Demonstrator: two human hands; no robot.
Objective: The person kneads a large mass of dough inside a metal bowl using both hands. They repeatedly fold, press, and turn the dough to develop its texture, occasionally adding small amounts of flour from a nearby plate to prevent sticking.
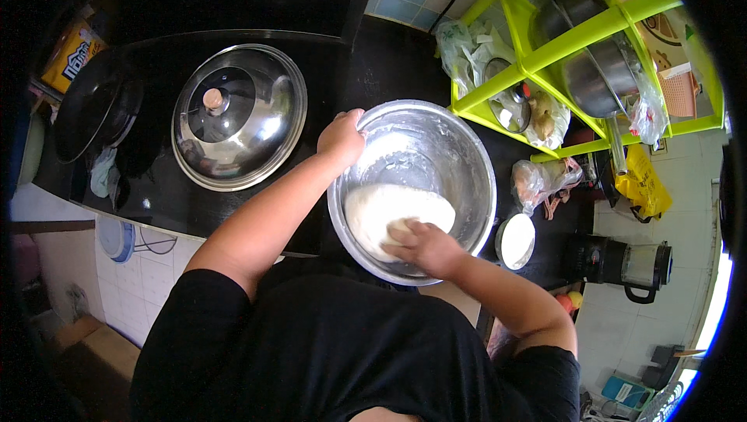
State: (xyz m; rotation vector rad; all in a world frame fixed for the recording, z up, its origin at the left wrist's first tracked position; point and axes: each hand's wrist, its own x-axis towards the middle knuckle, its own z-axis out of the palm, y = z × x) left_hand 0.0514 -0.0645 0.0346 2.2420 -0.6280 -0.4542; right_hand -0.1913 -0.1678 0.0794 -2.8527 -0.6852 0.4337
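A wide metal mixing bowl [478,188] stands in front of me, its inner wall smeared with flour. At its upper left, my left hand [342,139] is closed on the rim, with the thumb over the edge. A large pale lump of dough [401,205] lies in the near part of the bowl. My right hand [428,248] reaches in from the lower right, its fingers bent and pressed into the dough; the fingertips are partly blurred.
Left of the bowl sits a domed pan lid [268,122] with a wooden knob, and farther left a dark wok [89,110]. To the right are a small bowl of white powder [517,241], a plastic bag [537,182], a green rack [521,72] with pots, and a blender [622,262].
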